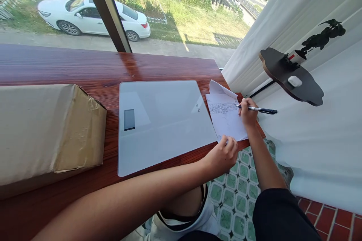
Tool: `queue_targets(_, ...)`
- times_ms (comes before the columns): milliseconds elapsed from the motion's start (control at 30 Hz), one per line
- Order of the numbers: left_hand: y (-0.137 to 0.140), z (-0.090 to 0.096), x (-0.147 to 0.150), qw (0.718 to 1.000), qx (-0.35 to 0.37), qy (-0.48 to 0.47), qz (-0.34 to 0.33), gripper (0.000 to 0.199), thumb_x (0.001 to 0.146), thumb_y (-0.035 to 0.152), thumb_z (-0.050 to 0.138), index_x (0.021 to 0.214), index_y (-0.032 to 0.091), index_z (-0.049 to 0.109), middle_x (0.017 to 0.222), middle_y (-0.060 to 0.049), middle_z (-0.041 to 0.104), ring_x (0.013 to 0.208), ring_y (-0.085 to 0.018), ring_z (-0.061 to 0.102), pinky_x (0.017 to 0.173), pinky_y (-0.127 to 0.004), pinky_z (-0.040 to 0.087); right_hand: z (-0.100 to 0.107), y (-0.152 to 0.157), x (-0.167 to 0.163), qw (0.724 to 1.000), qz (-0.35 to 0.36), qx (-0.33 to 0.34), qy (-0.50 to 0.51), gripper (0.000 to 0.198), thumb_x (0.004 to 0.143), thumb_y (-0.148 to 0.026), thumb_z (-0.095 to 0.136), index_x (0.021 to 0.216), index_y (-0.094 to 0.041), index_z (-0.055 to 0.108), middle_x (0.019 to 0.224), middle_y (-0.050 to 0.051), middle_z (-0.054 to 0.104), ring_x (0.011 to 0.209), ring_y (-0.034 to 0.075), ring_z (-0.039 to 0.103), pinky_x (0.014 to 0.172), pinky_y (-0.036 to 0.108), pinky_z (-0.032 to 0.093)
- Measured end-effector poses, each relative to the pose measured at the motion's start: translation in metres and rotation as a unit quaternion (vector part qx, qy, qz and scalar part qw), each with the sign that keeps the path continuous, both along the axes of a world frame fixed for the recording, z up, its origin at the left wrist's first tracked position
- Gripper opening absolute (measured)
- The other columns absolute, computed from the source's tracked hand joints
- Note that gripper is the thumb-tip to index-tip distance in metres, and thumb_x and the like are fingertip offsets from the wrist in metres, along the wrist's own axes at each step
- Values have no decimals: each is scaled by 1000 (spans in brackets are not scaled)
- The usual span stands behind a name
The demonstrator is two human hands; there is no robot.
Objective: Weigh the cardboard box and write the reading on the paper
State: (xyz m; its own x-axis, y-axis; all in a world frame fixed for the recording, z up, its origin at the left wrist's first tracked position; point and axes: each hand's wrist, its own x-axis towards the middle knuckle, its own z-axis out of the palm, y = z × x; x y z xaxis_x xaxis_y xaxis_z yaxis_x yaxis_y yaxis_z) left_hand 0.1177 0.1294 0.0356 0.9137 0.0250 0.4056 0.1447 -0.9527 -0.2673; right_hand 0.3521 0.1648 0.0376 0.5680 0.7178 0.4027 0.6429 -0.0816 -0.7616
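Near the table's right end lies a white notepad (227, 122), its top page folded back and rows of small dark handwriting across its upper part. My right hand (248, 111) grips a black-and-white pen (264, 110), whose tip meets the page at the right end of the written lines. At the pad's lower left corner is my left hand (224, 154), fingers curled closed against the table's front edge. What those fingers hold, if anything, is hidden. Left of the pad, a large pale grey glossy panel (161, 124) lies flat, with a small dark rectangle on it.
A cardboard box (82, 128) stands at the left on the reddish wooden table (169, 66). To the right, a dark wavy-edged stand (283, 77) carries a potted plant (296, 57) and a small white case (295, 81). White curtains (316, 139) hang beside the window.
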Motion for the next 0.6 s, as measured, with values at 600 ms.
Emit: queue_targets(600, -1, -1, 0, 999, -9, 45, -16, 44, 99, 19, 34, 129, 3, 61, 131, -23, 62, 113, -26, 60, 92, -42, 46, -9, 5, 16, 991, -54, -7, -119, 44, 84, -29, 49, 118, -13, 71, 95, 10, 76, 79, 22, 72, 73, 33, 57)
